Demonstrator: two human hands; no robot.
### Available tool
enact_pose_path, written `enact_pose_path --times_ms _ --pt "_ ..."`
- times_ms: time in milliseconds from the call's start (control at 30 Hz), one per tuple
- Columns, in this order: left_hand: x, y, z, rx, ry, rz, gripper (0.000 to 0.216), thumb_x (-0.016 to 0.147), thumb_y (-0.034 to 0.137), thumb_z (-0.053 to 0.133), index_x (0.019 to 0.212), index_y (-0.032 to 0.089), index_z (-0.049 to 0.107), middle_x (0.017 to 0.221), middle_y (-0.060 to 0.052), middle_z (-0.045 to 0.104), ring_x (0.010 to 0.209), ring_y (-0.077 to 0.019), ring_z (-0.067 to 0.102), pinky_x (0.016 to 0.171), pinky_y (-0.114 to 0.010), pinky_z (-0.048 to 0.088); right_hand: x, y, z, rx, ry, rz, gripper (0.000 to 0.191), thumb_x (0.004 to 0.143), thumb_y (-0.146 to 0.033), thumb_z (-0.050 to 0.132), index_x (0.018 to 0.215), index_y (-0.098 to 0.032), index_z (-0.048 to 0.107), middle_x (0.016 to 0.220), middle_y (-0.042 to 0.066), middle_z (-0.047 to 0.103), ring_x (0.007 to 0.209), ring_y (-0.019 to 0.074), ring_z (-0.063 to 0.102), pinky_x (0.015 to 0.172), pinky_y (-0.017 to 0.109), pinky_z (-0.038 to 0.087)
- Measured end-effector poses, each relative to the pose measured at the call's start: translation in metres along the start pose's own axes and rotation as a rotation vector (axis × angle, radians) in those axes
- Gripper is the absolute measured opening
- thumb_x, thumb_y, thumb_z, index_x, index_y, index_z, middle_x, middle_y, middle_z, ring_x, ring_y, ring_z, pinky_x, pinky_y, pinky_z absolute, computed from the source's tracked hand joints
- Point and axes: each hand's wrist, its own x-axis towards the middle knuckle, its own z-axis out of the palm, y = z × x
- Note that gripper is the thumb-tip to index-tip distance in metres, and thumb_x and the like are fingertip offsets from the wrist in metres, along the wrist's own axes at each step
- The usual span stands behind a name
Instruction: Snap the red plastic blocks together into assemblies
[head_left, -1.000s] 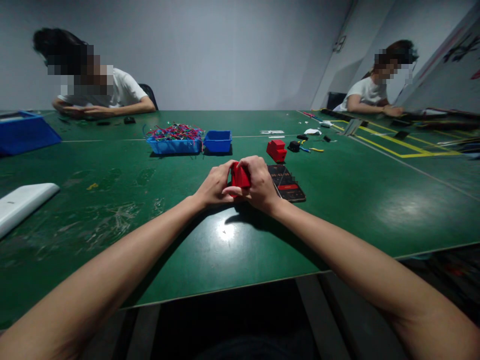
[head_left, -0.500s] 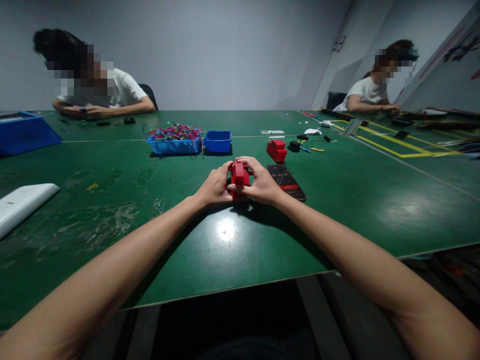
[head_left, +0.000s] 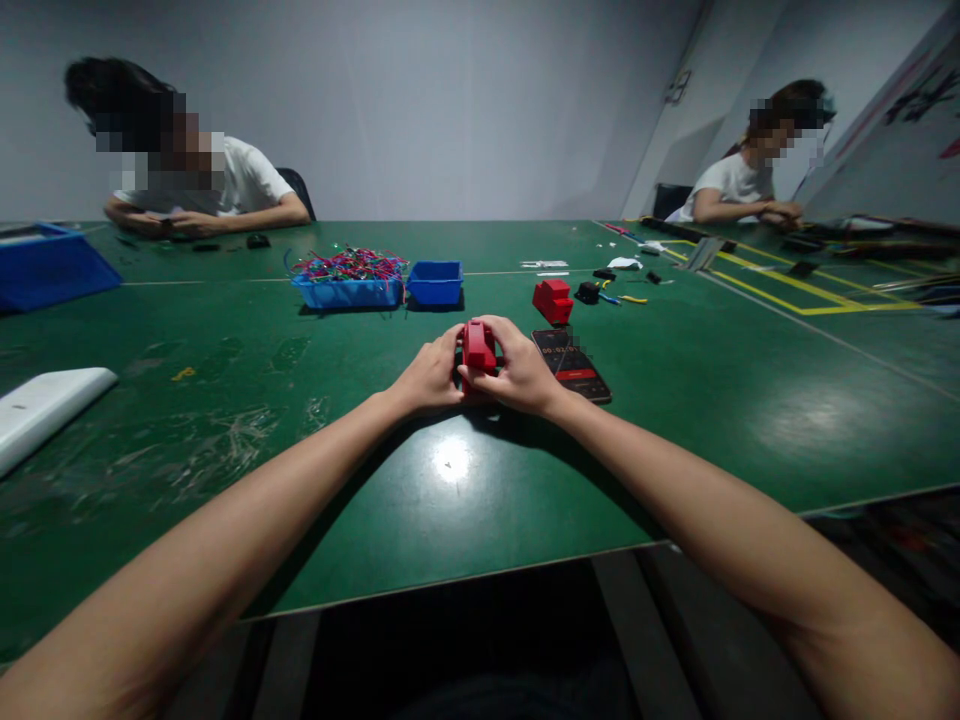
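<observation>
Both of my hands meet over the middle of the green table point(head_left: 675, 430), wrapped round a small red plastic block point(head_left: 478, 347). My left hand point(head_left: 429, 376) grips its left side with curled fingers. My right hand point(head_left: 519, 372) closes over its right side and top. Only the block's upper face shows between the fingers. A second red block point(head_left: 553, 299) stands on the table just behind my right hand. A dark phone point(head_left: 572, 364) with a lit screen lies beside my right hand.
A blue tray of coloured wires point(head_left: 349, 277) and a smaller blue bin point(head_left: 436, 281) stand beyond my hands. Small black and yellow parts point(head_left: 609, 292) lie at right. A white flat object point(head_left: 41, 408) and a blue bin point(head_left: 46, 265) sit left. Two people sit at the far side.
The red block has turned in my hands from a tilted face to a narrower upright one. My hands stayed in the same spot.
</observation>
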Motion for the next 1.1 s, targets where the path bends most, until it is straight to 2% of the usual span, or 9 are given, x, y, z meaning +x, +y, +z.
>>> enact_pose_path --times_ms 267,500,833,967,1100 --pt "-0.0003 -0.0025 0.0010 0.020 -0.009 -0.005 0.086 0.069 0.041 0.070 0.140 0.009 0.032 0.136 -0.023 0.050 0.123 -0.0354 0.055 0.100 -0.049 0.048 -0.0014 -0.0007 0.0029 -0.033 0.006 -0.011 0.052 0.081 -0.042 0.064 0.124 -0.017 0.049 0.120 0.016 0.060 0.114 0.0281 0.057 0.099 0.046 0.049" --pt "-0.0005 -0.0033 0.0016 0.022 -0.028 -0.039 0.093 0.067 0.042 0.075 0.143 0.014 0.030 0.135 -0.020 0.052 0.119 -0.0353 0.059 0.096 -0.048 0.050 -0.0017 -0.0006 0.0026 0.002 -0.011 -0.011 0.052 0.084 -0.044 0.062 0.127 -0.018 0.047 0.126 0.017 0.057 0.120 0.0280 0.055 0.103 0.046 0.046" --pt "0.0003 0.0030 -0.0009 -0.027 -0.018 -0.022 0.095 0.066 0.044 0.074 0.143 0.013 0.027 0.135 -0.021 0.053 0.119 -0.0336 0.059 0.096 -0.047 0.051 0.0017 0.0012 -0.0044 0.015 -0.060 -0.013 0.051 0.080 -0.042 0.065 0.121 -0.017 0.048 0.116 0.015 0.060 0.107 0.0261 0.059 0.093 0.042 0.049" --pt "0.0000 0.0019 -0.0006 -0.029 0.015 -0.007 0.092 0.067 0.038 0.071 0.143 0.013 0.027 0.135 -0.022 0.052 0.120 -0.0344 0.059 0.097 -0.049 0.050 0.0011 -0.0010 -0.0031 0.012 -0.058 0.007 0.052 0.077 -0.037 0.065 0.122 -0.017 0.046 0.117 0.015 0.059 0.106 0.0261 0.058 0.094 0.043 0.049" --pt "0.0003 0.0013 -0.0010 -0.034 0.011 0.003 0.091 0.066 0.039 0.070 0.142 0.011 0.028 0.136 -0.024 0.051 0.122 -0.0365 0.058 0.097 -0.051 0.051 0.0012 -0.0025 -0.0019 0.021 -0.061 0.019 0.053 0.076 -0.035 0.065 0.122 -0.017 0.046 0.118 0.015 0.058 0.107 0.0269 0.058 0.095 0.045 0.048"
